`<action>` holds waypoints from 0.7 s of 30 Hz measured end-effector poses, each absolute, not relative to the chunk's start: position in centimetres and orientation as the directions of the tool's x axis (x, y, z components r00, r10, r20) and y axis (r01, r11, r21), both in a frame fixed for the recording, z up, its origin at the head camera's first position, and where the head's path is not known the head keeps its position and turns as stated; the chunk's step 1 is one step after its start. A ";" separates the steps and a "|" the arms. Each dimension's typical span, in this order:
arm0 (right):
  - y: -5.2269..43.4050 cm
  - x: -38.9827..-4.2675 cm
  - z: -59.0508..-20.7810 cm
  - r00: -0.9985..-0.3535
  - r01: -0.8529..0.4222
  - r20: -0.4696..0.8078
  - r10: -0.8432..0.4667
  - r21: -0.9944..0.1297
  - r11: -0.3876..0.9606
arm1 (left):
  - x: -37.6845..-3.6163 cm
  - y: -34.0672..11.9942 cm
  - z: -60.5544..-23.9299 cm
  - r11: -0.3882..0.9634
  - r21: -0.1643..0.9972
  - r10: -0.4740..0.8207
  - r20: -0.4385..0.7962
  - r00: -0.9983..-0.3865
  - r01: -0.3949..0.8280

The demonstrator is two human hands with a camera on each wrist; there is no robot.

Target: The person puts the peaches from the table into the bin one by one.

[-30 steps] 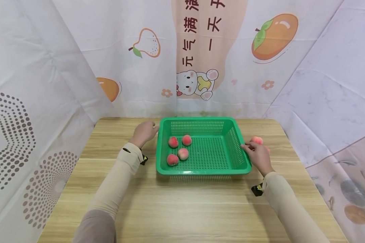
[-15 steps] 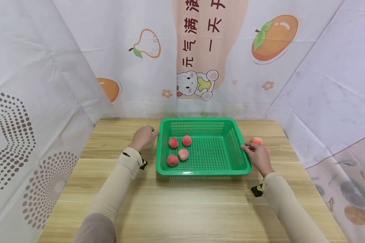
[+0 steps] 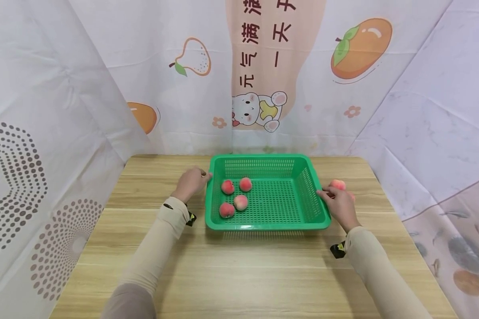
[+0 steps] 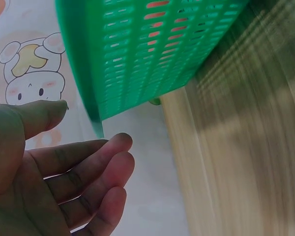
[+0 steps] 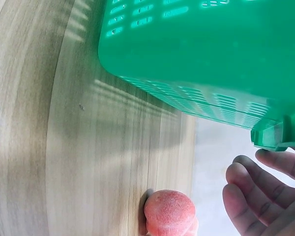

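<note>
A green plastic basket (image 3: 267, 226) with slotted walls stands on the table, several red and pink peaches (image 3: 241, 202) in its left part. My left hand (image 3: 190, 182) is at its left rim with fingertips right by the edge. In the left wrist view that hand's fingers (image 4: 119, 169) are loosely bent, and the thumb stands apart from them beside the rim. On the opposite side, my right hand (image 3: 340, 205) pinches the right rim, the index finger under the lip in the right wrist view. Peaches (image 5: 170, 214) also lie on the table beyond my right hand.
The wooden table (image 3: 239, 274) ends at a white printed curtain (image 3: 187, 110) at the back. More cloth hangs along the left and right sides. Black wrist devices (image 3: 337, 250) sit under both cuffs.
My left hand has shifted slightly down and then right, bringing its fingertips to the basket's left rim. The right hand and the basket stay in place.
</note>
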State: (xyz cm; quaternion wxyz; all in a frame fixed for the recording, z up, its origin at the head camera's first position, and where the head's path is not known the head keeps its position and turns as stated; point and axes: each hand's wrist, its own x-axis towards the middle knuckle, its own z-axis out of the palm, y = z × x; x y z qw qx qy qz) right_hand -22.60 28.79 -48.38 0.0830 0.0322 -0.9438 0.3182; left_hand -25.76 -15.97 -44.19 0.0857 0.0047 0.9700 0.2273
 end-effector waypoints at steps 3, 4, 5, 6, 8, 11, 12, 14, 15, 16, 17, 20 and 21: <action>28.9 -22.6 -48.4 -0.984 -0.113 0.180 -0.005 -0.593 0.798 | -25.7 -15.7 -44.3 0.890 0.455 0.048 -0.168 -0.985 -0.034; 28.9 -22.5 -48.4 -0.984 -0.112 0.180 -0.004 -0.593 0.798 | -25.7 -15.6 -44.4 0.889 0.457 0.047 -0.167 -0.985 -0.035; 28.8 -22.5 -48.4 -0.984 -0.111 0.180 -0.003 -0.593 0.797 | -25.7 -15.6 -44.4 0.885 0.464 0.045 -0.164 -0.985 -0.036; 28.8 -22.5 -48.3 -0.984 -0.112 0.180 -0.004 -0.595 0.796 | -25.6 -15.5 -44.4 0.883 0.468 0.041 -0.159 -0.986 -0.039; 28.8 -22.5 -48.4 -0.984 -0.111 0.180 -0.003 -0.595 0.796 | -25.5 -15.4 -44.6 0.878 0.477 0.034 -0.151 -0.988 -0.042; 28.8 -22.4 -48.5 -0.984 -0.108 0.180 0.001 -0.593 0.798 | -25.1 -15.1 -44.6 0.872 0.488 0.030 -0.146 -0.989 -0.045; 28.7 -22.4 -48.5 -0.984 -0.107 0.180 0.002 -0.592 0.799 | -25.1 -15.0 -44.6 0.871 0.489 0.030 -0.143 -0.989 -0.045; 28.7 -22.5 -48.4 -0.983 -0.107 0.183 0.003 -0.591 0.799 | -24.9 -14.8 -44.6 0.870 0.492 0.029 -0.138 -0.990 -0.043; 28.7 -22.5 -48.4 -0.983 -0.106 0.183 0.005 -0.592 0.799 | -24.9 -14.8 -44.6 0.870 0.491 0.029 -0.134 -0.991 -0.041; 28.7 -22.5 -48.4 -0.983 -0.106 0.183 0.005 -0.593 0.798 | -24.9 -14.7 -44.6 0.869 0.493 0.027 -0.131 -0.991 -0.041; 28.7 -22.5 -48.4 -0.983 -0.105 0.182 0.005 -0.594 0.798 | -24.9 -14.7 -44.7 0.870 0.491 0.024 -0.124 -0.992 -0.040; 28.7 -22.5 -48.3 -0.985 -0.103 0.175 0.002 -0.591 0.800 | -24.9 -14.8 -44.9 0.853 0.518 0.011 -0.131 -0.991 -0.059; 28.7 -22.5 -48.3 -0.985 -0.100 0.171 0.003 -0.590 0.801 | -24.9 -14.9 -45.0 0.844 0.532 0.009 -0.138 -0.990 -0.066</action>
